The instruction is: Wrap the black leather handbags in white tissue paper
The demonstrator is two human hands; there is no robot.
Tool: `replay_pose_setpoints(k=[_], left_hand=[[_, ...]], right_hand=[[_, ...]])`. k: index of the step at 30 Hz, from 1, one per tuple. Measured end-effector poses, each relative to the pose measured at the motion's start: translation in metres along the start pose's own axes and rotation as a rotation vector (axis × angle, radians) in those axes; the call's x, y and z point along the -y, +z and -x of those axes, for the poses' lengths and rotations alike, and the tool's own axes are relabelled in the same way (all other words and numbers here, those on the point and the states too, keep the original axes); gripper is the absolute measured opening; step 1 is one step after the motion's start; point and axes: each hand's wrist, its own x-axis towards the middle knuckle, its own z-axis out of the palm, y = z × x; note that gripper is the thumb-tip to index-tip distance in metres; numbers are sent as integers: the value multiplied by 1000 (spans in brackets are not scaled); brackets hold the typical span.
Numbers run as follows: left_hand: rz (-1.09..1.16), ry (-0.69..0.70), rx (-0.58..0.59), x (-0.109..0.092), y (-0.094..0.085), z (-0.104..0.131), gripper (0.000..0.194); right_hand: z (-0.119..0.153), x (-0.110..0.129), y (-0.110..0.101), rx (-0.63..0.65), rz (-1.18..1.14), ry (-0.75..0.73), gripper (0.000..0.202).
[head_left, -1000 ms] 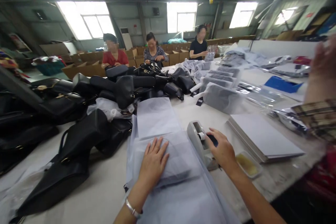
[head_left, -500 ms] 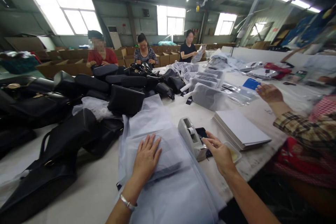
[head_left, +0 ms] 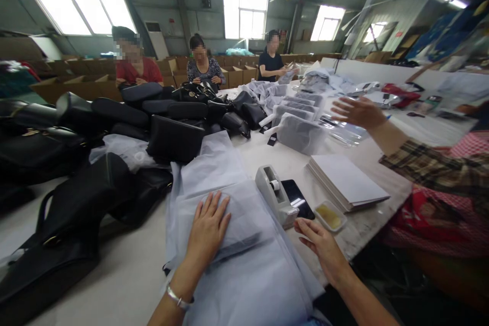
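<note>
My left hand (head_left: 209, 226) lies flat with fingers spread on white wrapping paper (head_left: 244, 270), folded over something dark that shows faintly through it. Beside the paper stands a grey tape dispenser (head_left: 275, 196) with a small roll in it. My right hand (head_left: 323, 249) is just off the dispenser's front end, thumb and forefinger pinched together on what looks like the end of the clear tape; the strip itself barely shows. Behind the dispenser lies a dark phone (head_left: 298, 198). A small plastic tub (head_left: 330, 215) with something yellowish inside sits close to my right hand.
Black bags (head_left: 76, 204) crowd the left side. A stack of white boards (head_left: 346, 181) and paper-wrapped bags (head_left: 300, 132) stand to the right. A co-worker's hand (head_left: 361, 112) reaches in from the right. Several other people are across the table.
My right hand has drawn back toward me from the dispenser, uncovering the phone and tub. My left hand stays on the paper. The co-worker's hand has lifted and moved left.
</note>
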Motion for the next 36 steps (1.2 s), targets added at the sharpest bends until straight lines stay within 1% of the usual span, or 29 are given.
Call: replay_pose_setpoints(k=[2,4,6,8,10,11,13,14,16,18,20,22,25,27,29,33,35,36], left_hand=[[-10,3,0,0,1,0,45],[-17,3,-1,1,1,0,45],[-19,3,3,1,1,1,45],[-18,-4,11,1,1,1,45],[-13,-8,17,1,1,1,46],[-11,-9,18,1,1,1,46],[-9,-16,17,0,1,1,46],[-9,-20,16,-1,1,1,46],[-7,-31,15,-2,1,1,45],[-1,-35,17,-2,0,1,46],[4,-35,22,-2,-1,1,46],[4,-37,24,-2,-2,2,47],[-3,-40,30,-1,-3,1,48],[-7,-41,40,0,-3,1,49],[-12,-39,45,1,-2,0,50],[-22,-24,37,3,1,0,54],[-21,-23,30,3,1,0,54],[-19,-26,29,2,1,0,54]], right_hand=[[-8,-4,1,9,-54,37,51],[-18,-9,-1,18,-50,15,50],[-27,-13,-6,12,52,-67,49],[-31,-13,-15,9,229,-152,49],[-30,-3,-22,37,403,-215,47],[-28,6,-22,73,477,-256,45],[-24,33,-14,198,595,-396,38],[-23,49,-5,294,651,-490,34],[-27,83,25,534,734,-669,27],[-39,112,64,738,773,-831,26],[-57,133,105,927,826,-958,25],[-76,146,142,1084,924,-1029,25],[-99,157,184,1241,1137,-1035,30],[-107,161,203,1286,1301,-1015,38],[-110,165,217,1273,1453,-1014,46],[-117,169,232,1155,1683,-1049,55],[-130,168,233,1078,1730,-1067,64],[-138,167,232,1052,1725,-1045,68]])
